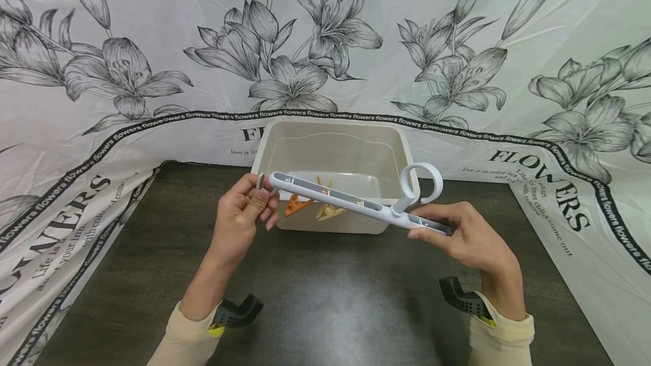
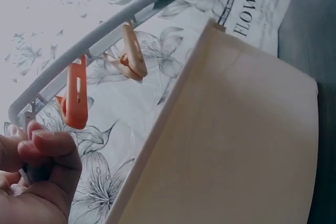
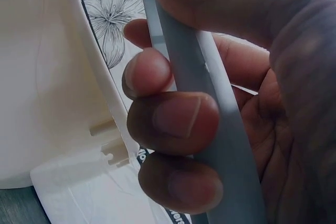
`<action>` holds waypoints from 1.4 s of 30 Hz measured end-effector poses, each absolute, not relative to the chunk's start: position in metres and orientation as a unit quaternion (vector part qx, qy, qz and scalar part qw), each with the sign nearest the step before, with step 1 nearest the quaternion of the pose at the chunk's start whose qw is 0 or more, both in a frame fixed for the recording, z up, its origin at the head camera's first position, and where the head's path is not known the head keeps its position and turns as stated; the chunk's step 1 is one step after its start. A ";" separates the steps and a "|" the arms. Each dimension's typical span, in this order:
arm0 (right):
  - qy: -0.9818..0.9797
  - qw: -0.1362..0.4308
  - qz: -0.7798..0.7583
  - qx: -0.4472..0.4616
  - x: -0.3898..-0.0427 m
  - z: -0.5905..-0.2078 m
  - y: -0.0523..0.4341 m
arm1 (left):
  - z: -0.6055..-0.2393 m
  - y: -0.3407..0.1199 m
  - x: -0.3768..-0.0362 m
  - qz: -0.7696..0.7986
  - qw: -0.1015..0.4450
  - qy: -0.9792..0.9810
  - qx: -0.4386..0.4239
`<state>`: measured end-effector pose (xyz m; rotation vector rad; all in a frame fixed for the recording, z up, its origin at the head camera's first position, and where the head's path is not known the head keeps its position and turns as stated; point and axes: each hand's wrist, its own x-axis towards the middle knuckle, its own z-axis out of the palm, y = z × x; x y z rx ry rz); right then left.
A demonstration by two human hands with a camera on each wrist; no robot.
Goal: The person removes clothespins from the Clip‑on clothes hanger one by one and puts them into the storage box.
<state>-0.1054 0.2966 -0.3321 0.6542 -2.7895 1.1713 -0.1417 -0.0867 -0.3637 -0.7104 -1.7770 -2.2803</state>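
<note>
A pale grey clip hanger (image 1: 389,213) with a curved open hook (image 1: 438,182) is held slantwise above the bin, its left end higher. My right hand (image 1: 475,239) grips the bar near its right end; the right wrist view shows fingers wrapped around the bar (image 3: 197,72). At the other end, my left hand (image 1: 239,208) pinches a small grey clip (image 1: 260,181), mostly hidden by the fingers. From the bar hang an orange clip (image 2: 77,95) and a beige clip (image 2: 134,56). Whether the grey clip is attached to the bar, I cannot tell.
A cream plastic bin (image 1: 351,225) stands on the dark wooden table (image 1: 325,298), just behind and below the hanger. White cloth with printed flowers (image 1: 325,78) covers the back and sides. Each wrist carries a black mount (image 1: 238,310).
</note>
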 end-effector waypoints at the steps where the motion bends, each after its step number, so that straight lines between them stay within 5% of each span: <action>1: -0.901 0.023 0.378 0.211 -0.105 -0.332 0.297 | -0.364 -0.086 -0.142 -0.759 0.093 -0.599 -0.237; 8: -0.902 0.020 0.375 0.215 -0.106 -0.332 0.298 | -0.366 -0.084 -0.144 -0.733 0.174 -0.606 -0.254; 21: -0.898 0.031 0.368 0.239 -0.107 -0.332 0.301 | -0.364 -0.085 -0.141 -0.778 0.076 -0.568 -0.257; 31: -0.893 0.021 0.369 0.258 -0.107 -0.333 0.301 | -0.366 -0.083 -0.142 -0.753 0.140 -0.596 -0.242; 42: -0.892 0.023 0.367 0.262 -0.111 -0.338 0.301 | -0.364 -0.085 -0.141 -0.823 0.012 -0.520 -0.227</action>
